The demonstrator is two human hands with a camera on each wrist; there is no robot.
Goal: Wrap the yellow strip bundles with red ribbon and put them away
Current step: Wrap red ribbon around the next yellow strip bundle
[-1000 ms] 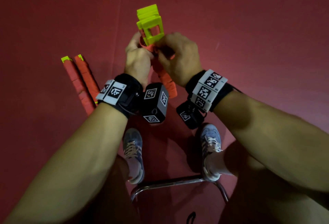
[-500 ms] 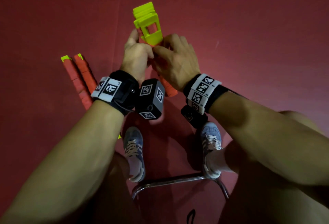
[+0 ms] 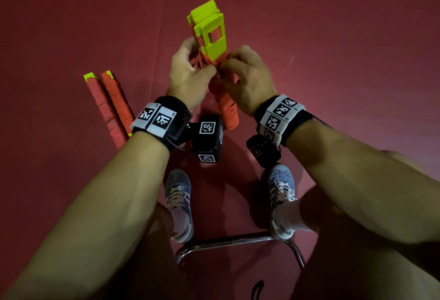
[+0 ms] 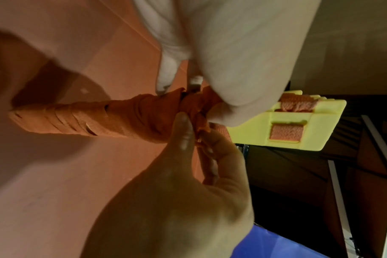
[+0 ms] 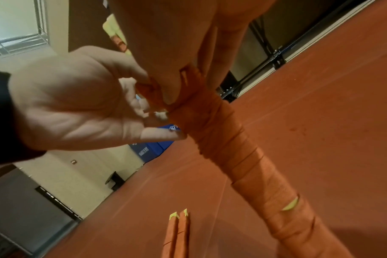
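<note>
2 wrapped bundles (image 3: 115, 96) on floor (image 3: 333, 61), left of held bundle (image 3: 214, 47).

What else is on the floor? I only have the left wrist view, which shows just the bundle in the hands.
Observer: Two finished bundles lie side by side on the floor, left of the person's left hand.
Operator: Fully covered in ribbon?
Observer: Not quite; yellow tips show at their far ends.
Operator: Standing or seated?
Observer: Seated, it seems: the head view shows both shoes by a chrome chair frame.
</note>
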